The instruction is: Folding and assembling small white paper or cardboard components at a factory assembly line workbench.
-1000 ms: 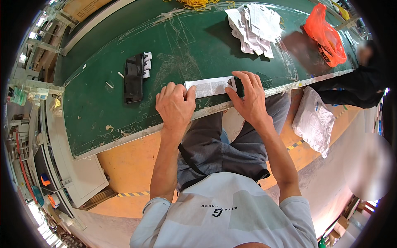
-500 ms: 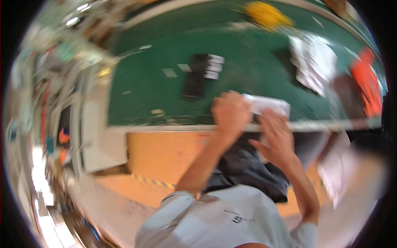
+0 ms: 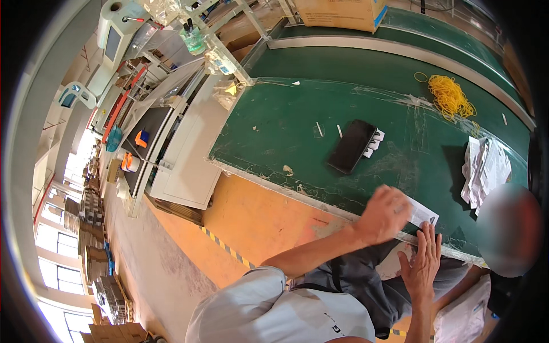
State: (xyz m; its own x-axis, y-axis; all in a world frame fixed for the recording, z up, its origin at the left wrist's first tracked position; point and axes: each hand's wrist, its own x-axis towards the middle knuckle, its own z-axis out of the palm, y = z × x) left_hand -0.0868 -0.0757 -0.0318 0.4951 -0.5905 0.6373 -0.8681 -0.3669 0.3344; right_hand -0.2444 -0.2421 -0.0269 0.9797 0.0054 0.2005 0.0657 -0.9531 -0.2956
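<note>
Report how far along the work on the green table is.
Done: nothing finished shows. In hand: the left hand presses a white paper strip at the green table's near edge, the right hand flat beside it. Left: a stack of white sheets and a black flat device lie untouched.

Dark green table mat (image 3: pixel 286 123) under clear glossy film; flat black slab (image 3: pixel 350 146) at centre with small white tabs (image 3: pixel 373 144) at its 3 o'clock edge; bright yellow rubber bands (image 3: pixel 449 96) in a tangle toward 1 o'clock; white paper sheets (image 3: pixel 485 168) with grey print at 3 o'clock. White card (image 3: pixel 422 214) under the left hand (image 3: pixel 386 214), right hand (image 3: pixel 422 266) just at its 6 o'clock. Orange floor (image 3: pixel 251 220) with a yellow-and-black striped line (image 3: pixel 224 247) at 7 o'clock; pale grey shirt (image 3: pixel 274 311) over dark grey trousers (image 3: pixel 354 280); brown cardboard box (image 3: pixel 337 12) with a blue corner at 12 o'clock.
</note>
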